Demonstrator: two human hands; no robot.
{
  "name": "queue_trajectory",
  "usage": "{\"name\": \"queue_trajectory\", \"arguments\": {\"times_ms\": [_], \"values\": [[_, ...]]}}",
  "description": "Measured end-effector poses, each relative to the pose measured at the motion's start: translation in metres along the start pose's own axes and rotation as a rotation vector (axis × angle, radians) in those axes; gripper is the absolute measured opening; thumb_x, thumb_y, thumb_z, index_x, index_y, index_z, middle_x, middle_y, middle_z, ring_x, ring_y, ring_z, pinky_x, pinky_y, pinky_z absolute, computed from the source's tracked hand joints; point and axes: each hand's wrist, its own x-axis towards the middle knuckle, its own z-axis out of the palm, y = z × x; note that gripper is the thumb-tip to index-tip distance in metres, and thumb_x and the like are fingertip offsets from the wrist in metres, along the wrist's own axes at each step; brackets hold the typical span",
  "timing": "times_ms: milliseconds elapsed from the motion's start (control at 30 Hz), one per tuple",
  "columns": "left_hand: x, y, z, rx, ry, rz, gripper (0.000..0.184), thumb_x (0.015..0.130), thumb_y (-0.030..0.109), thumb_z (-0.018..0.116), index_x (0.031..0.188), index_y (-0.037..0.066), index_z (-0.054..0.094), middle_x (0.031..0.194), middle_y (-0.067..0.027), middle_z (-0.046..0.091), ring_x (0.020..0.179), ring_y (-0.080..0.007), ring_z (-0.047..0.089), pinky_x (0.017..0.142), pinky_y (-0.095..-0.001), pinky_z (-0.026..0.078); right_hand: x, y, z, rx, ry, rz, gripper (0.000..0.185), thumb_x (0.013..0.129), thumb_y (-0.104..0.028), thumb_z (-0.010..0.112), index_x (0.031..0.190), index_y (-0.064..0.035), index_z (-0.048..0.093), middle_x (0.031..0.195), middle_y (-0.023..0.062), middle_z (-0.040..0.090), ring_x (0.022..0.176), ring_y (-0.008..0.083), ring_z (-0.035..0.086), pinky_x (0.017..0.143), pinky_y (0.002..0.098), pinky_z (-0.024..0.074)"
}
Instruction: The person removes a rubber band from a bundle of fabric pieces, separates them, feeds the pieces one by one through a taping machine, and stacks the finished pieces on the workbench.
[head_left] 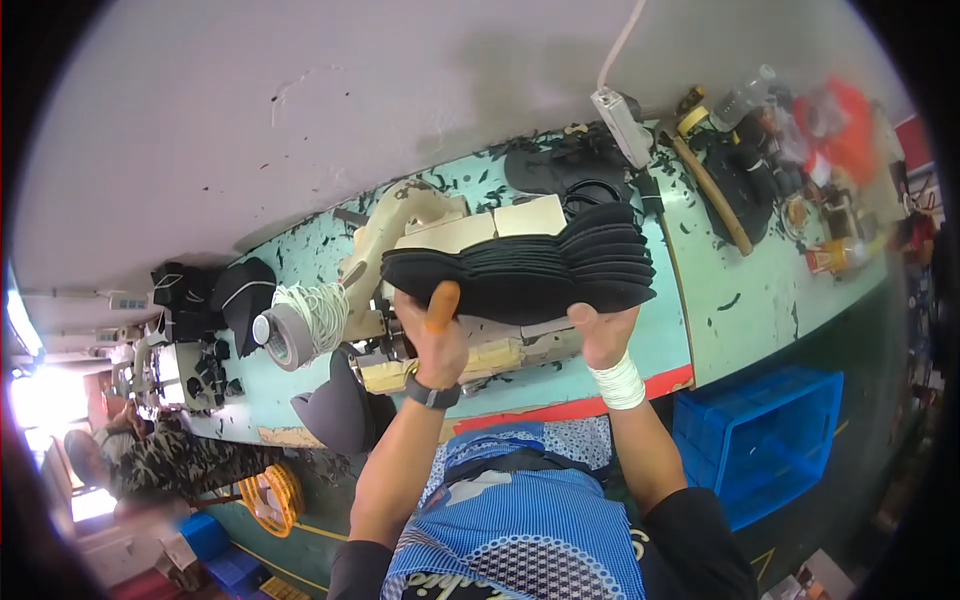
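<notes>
A thick stack of black insole-shaped pieces (520, 275) is held up crosswise in front of me, above a cream sewing machine (415, 215). My left hand (432, 335) grips its left end from below, with an orange cover on the thumb against the front piece. My right hand (606, 335) supports the right end, its thumb at the lower edge and the other fingers hidden behind the stack. A dark watch is on my left wrist, and white cord (618, 385) is wound round my right wrist.
Left of the machine stands a cone with white cord (310, 315). Dark cut pieces (340, 410) lie at the table's left. A blue crate (760, 440) is at lower right. A wooden-handled tool (712, 195) and bottle (742, 98) lie at right. A person (150, 455) sits far left.
</notes>
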Motion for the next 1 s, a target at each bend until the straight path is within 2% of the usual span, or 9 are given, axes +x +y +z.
{"name": "queue_trajectory", "arguments": {"times_ms": [167,233,400,467,600,767,833,933,1000], "values": [[0.014,0.01,0.027,-0.549,0.311,-0.289,0.043,0.096,0.041,0.053,0.124,0.008,0.053,0.12,-0.0095,0.059,0.113,-0.0235,0.055,0.102,-0.0364,0.04,-0.02,-0.001,-0.005,-0.27,-0.21,0.04,0.041,0.079,-0.012,0.075,0.113,0.0049,0.059,0.104,0.011,0.064,0.099,0.0206,0.058,0.091,0.0334,0.0444],[0.014,0.03,0.029,-0.65,0.125,-0.548,0.047,0.096,0.047,0.048,0.122,0.009,0.055,0.118,-0.0085,0.06,0.112,-0.0235,0.056,0.101,-0.0364,0.041,-0.023,-0.011,-0.009,-0.449,-0.315,0.002,0.04,0.079,-0.011,0.076,0.112,0.0049,0.06,0.103,0.0107,0.065,0.097,0.0202,0.06,0.09,0.033,0.0454],[-0.002,0.034,0.034,-0.726,-0.326,-0.892,0.047,0.097,0.044,0.048,0.124,0.006,0.054,0.117,-0.0089,0.063,0.097,-0.0187,0.063,0.082,-0.0311,0.053,0.001,-0.094,-0.003,-0.412,0.077,0.369,0.029,0.082,-0.008,0.073,0.107,0.0026,0.063,0.096,0.0099,0.068,0.085,0.0169,0.063,0.08,0.0303,0.0498],[-0.024,0.032,0.014,-0.456,-0.448,-0.895,0.045,0.096,0.042,0.051,0.121,0.005,0.056,0.114,-0.0086,0.064,0.093,-0.0178,0.064,0.077,-0.0302,0.054,0.007,-0.111,0.005,-0.755,0.146,0.018,0.031,0.075,-0.005,0.074,0.103,0.0031,0.063,0.092,0.0135,0.068,0.082,0.0222,0.066,0.074,0.0353,0.0512],[-0.06,0.063,-0.046,0.151,-0.793,-0.824,0.034,0.092,0.031,0.061,0.106,0.0,0.064,0.099,-0.0079,0.069,0.084,-0.0152,0.064,0.071,-0.028,0.052,-0.004,-0.093,0.034,-1.377,-0.154,-0.378,0.048,0.064,-0.004,0.076,0.11,0.0003,0.063,0.096,0.0106,0.062,0.091,0.027,0.061,0.08,0.0397,0.0479],[-0.074,0.087,-0.157,0.484,-0.994,-0.759,0.02,0.088,0.017,0.066,0.096,-0.001,0.067,0.085,-0.0059,0.068,0.081,-0.0126,0.064,0.073,-0.0266,0.051,-0.047,-0.007,0.082,-1.587,-0.413,-0.209,0.05,0.06,-0.015,0.076,0.107,-0.0009,0.063,0.089,0.0102,0.055,0.089,0.0297,0.056,0.076,0.0401,0.044],[-0.067,0.081,-0.212,0.547,-0.796,-0.806,0.027,0.086,0.024,0.07,0.097,-0.001,0.067,0.088,-0.0095,0.069,0.083,-0.016,0.065,0.075,-0.0291,0.051,-0.052,-0.01,0.092,-1.59,-0.393,-0.179,0.046,0.065,-0.02,0.076,0.105,-0.0009,0.064,0.087,0.0096,0.053,0.087,0.0281,0.055,0.074,0.0383,0.0426],[-0.04,0.056,-0.271,0.929,-0.591,-0.586,0.037,0.082,0.032,0.072,0.097,-0.001,0.067,0.087,-0.014,0.068,0.081,-0.0252,0.067,0.075,-0.0334,0.052,-0.057,-0.012,0.099,-1.585,-0.348,-0.171,0.042,0.068,-0.02,0.076,0.104,-0.0012,0.064,0.09,0.0104,0.055,0.088,0.0291,0.056,0.075,0.0393,0.043],[-0.031,0.009,-0.313,1.463,-0.37,0.236,0.044,0.078,0.039,0.075,0.094,-0.001,0.067,0.082,-0.0163,0.066,0.077,-0.0342,0.065,0.071,-0.0382,0.052,-0.066,-0.019,0.114,-1.598,-0.319,-0.166,0.041,0.07,-0.02,0.076,0.104,-0.0013,0.064,0.092,0.0108,0.056,0.089,0.0295,0.056,0.076,0.0399,0.0432]]}}
